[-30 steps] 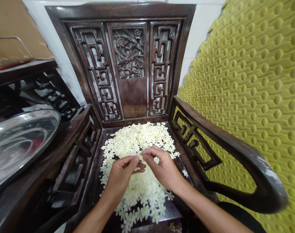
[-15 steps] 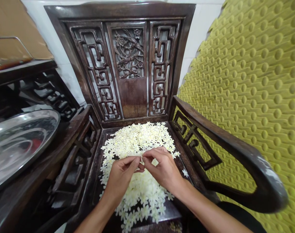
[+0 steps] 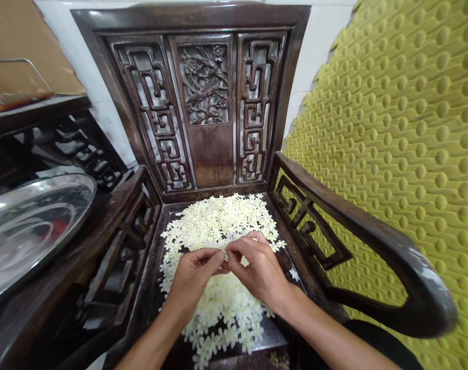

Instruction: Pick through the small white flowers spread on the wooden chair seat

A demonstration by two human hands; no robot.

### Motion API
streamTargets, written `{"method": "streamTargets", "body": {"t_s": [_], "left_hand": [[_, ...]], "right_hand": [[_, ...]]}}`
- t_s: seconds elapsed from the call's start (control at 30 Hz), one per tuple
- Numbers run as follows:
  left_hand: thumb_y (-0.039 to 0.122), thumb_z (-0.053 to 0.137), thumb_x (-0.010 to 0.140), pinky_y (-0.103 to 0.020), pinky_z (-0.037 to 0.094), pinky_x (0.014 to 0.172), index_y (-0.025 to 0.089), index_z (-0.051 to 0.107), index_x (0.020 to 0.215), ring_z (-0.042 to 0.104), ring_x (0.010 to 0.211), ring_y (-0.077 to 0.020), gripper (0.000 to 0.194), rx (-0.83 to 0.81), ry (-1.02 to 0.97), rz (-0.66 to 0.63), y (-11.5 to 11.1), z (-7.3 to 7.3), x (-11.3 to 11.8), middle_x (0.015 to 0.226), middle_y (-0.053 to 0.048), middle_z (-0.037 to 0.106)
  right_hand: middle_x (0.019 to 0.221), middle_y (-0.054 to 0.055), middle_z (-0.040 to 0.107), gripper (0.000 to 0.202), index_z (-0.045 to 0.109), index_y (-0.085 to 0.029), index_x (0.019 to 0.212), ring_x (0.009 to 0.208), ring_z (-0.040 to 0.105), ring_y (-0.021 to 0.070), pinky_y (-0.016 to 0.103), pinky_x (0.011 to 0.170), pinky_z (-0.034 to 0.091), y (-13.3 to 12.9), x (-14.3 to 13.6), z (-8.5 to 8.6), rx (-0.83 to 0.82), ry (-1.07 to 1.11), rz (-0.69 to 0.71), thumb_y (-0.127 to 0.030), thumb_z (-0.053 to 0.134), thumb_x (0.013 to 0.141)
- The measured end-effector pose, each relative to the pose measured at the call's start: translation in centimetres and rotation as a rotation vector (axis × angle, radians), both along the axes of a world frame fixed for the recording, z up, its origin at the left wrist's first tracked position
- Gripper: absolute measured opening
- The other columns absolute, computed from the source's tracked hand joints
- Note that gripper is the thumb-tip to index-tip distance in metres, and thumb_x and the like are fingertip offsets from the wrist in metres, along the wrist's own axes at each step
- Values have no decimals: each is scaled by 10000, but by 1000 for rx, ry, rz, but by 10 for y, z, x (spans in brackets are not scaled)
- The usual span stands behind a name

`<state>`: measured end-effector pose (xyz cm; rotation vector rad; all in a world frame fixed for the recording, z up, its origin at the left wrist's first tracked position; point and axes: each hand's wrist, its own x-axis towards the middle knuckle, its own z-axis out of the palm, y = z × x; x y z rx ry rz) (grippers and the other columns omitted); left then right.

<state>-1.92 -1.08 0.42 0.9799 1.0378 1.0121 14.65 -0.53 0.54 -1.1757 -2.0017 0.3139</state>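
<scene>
Flowers (image 3: 226, 216) heaped on seat of chair (image 3: 212, 149); tray (image 3: 10, 246) beside chair, L side. L hand (image 3: 191, 277) & R hand (image 3: 260, 264) above seat, tips almost meeting, each w/ thumb + index pinched closed; can't tell what, if anything, is gripped. Est.: flowers v. light, soft, petals bruise easily; take by base w/ fingertips, min. pressure.

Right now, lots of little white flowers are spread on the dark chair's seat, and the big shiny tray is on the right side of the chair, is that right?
Not quite: the head view shows the big shiny tray on the left side. The little white flowers are spread on the seat.
</scene>
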Motion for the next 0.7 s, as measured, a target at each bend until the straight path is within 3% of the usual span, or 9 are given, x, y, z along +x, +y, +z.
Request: {"method": "streamTargets", "body": {"t_s": [0.43, 0.7], "left_hand": [[296, 762, 800, -370, 553, 894, 147, 782, 789, 677, 821, -183, 151, -79, -98, -6, 2, -4, -1, 816, -69, 762], [301, 802, 744, -347, 565, 827, 141, 779, 818, 682, 778, -185, 178, -53, -23, 10, 2, -6, -3, 837, -77, 758]], "right_hand": [[784, 13, 688, 123, 626, -191, 860, 692, 581, 151, 349, 842, 369, -1, 1, -2, -44, -7, 39, -153, 550, 949], [789, 11, 675, 80, 609, -196, 878, 712, 576, 161, 353, 830, 384, -1, 0, -2, -29, 17, 44, -149, 576, 933]]}}
